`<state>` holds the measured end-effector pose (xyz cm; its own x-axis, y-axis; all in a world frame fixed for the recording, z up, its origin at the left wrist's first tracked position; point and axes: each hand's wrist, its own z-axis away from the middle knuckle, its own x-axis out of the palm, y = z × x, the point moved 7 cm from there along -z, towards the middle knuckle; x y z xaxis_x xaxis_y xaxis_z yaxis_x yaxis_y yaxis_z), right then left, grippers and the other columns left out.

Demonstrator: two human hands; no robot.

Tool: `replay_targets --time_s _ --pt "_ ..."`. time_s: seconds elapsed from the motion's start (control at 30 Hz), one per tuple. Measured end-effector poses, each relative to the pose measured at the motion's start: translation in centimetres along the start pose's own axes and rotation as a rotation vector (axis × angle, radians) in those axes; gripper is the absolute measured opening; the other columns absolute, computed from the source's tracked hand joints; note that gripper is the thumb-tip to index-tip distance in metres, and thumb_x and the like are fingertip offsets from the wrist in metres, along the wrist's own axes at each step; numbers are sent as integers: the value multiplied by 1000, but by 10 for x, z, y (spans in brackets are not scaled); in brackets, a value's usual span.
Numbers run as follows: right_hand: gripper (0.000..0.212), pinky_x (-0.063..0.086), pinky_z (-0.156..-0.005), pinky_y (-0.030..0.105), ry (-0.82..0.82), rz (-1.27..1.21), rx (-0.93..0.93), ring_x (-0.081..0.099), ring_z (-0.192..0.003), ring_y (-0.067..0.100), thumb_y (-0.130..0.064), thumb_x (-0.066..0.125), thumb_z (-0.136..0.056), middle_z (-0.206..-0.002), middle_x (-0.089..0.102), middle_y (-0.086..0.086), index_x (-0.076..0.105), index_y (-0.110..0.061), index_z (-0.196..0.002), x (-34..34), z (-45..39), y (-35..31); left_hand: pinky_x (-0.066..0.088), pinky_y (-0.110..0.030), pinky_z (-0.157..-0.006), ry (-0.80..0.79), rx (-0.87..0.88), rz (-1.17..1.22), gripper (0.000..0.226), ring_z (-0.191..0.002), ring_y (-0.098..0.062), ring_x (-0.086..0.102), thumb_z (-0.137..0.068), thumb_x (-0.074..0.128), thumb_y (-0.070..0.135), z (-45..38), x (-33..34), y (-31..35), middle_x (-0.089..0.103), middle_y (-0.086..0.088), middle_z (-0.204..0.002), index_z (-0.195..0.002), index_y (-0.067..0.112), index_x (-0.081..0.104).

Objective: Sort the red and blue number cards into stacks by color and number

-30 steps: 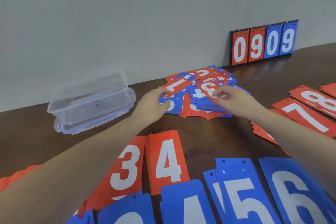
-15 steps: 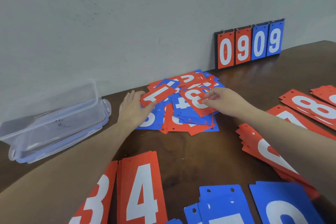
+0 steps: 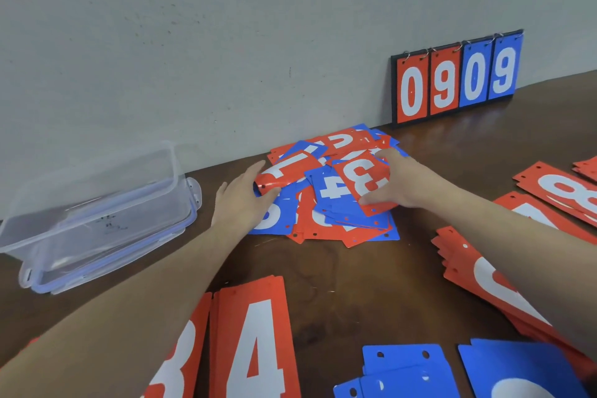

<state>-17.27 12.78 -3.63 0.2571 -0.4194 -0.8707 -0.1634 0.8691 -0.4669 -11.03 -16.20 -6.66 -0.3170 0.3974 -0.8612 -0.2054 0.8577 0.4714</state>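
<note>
A loose heap of red and blue number cards lies by the wall in the middle of the brown table. My left hand pinches the near end of a red 1 card at the heap's left side. My right hand grips a red 3 card on top of the heap, thumb at its near edge and fingers over its far edge. A blue 4 card lies between the two. Sorted stacks lie nearer me: red 3, red 4, blue stacks and red stacks at right.
A clear plastic box stands on its lid at the left by the wall. A flip scoreboard reading 0909 leans on the wall at the back right. More red cards, one an 8, lie at the right edge.
The view has shifted, so everything sits differently in frame. My left hand has closed its thumb on the red 1 card. My right hand has taken the red 3 card by two edges.
</note>
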Motion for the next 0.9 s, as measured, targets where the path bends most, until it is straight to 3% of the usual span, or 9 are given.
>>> replay_targets --time_s 0.1,0.17,0.23,0.37,0.43,0.5,0.63,0.77,0.9 --pt "101 50 -100 42 65 -53 -42 55 -126 31 -30 84 -78 -146 49 7 18 -27 -154 -4 6 -5 38 -52 -112 106 33 38 66 -128 -26 54 -91 69 39 4 -11 3 58 -2 -140 -148 26 41" --pt "94 53 -90 39 107 -102 -60 59 -120 31 -19 79 -84 -142 53 8 17 -28 -154 -7 11 -6 47 -50 -106 100 14 203 64 -126 -25 55 -90 73 27 8 -14 3 56 -5 -139 -146 24 43" --pt "80 52 -82 33 137 -187 -70 61 -115 29 -13 74 -87 -138 57 8 28 -27 -151 -10 16 -3 51 -45 -102 80 -37 423 62 -126 -23 55 -89 73 12 11 -18 2 53 -6 -137 -143 22 46" --pt "29 51 -80 22 177 -416 -97 66 -94 13 -14 69 -92 -120 70 1 66 -21 -120 -21 31 -5 55 -45 -98 112 -98 649 70 -120 -24 59 -82 76 -2 16 -35 -6 51 -9 -137 -140 26 47" --pt "11 51 -72 19 182 -598 -98 68 -89 8 -19 68 -93 -110 72 -4 68 -27 -101 -26 43 -8 56 -39 -95 137 -89 698 71 -117 -24 61 -81 75 -3 22 -48 -6 50 -9 -138 -137 31 49" --pt "5 50 -66 19 172 -693 -105 69 -87 8 -26 65 -96 -103 72 -6 68 -29 -99 -29 55 -13 56 -35 -93 158 -65 713 72 -115 -19 62 -80 75 -2 32 -61 -3 47 -6 -141 -137 33 49" --pt "11 50 -50 24 113 -731 -109 63 -55 15 -34 53 -103 -80 72 4 62 -28 -105 -22 81 -27 56 -37 -93 191 0 726 76 -104 -20 64 -77 72 -7 58 -87 -3 44 -4 -140 -135 37 50" --pt "24 57 -59 30 27 -754 -98 70 -60 20 -31 57 -101 -93 73 8 53 -23 -124 -10 100 -39 53 -18 -72 139 7 810 72 -93 -10 63 -83 62 -15 88 -106 -10 61 2 -122 -138 29 48" --pt "41 60 -75 41 -13 -772 -129 70 -66 22 -15 69 -93 -102 74 10 51 -19 -129 5 117 -55 50 -23 -73 125 -3 870 67 -84 -12 60 -87 55 -16 117 -128 -26 64 1 -106 -131 33 52"
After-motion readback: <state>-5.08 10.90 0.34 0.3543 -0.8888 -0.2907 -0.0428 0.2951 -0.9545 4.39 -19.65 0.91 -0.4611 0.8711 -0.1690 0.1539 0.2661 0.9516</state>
